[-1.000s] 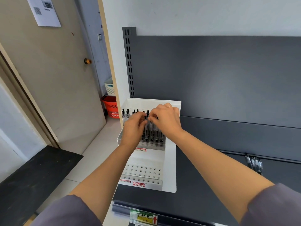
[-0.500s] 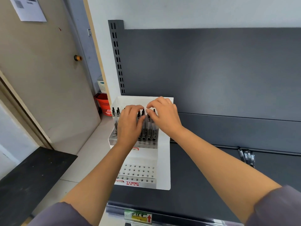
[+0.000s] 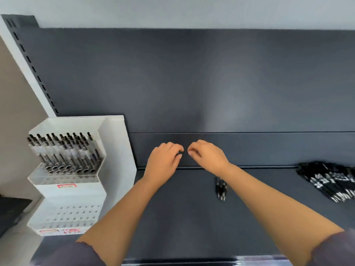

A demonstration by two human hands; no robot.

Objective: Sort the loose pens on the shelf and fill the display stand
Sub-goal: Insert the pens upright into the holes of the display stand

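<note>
A white tiered display stand [image 3: 113,135] sits at the left end of the dark shelf [image 3: 182,223]. Its top tier holds several black-and-clear pens [image 3: 63,150] standing upright; the lower tier [image 3: 76,214] shows rows of bare holes. My left hand [image 3: 163,162] and my right hand [image 3: 208,156] hover side by side over the middle of the shelf, to the right of the stand, fingers loosely curled and holding nothing. A few loose pens [image 3: 221,189] lie just under my right forearm. A bigger pile of loose pens [image 3: 330,183] lies at the far right.
The dark back panel [image 3: 192,83] rises right behind my hands. A slotted upright [image 3: 34,70] runs along the shelf's left side behind the stand. The shelf's front edge [image 3: 192,261] is near my elbows.
Both hands have left the pens in the stand's top tier and moved right to the middle of the shelf. The view has swung right, bringing the loose pen pile into sight.
</note>
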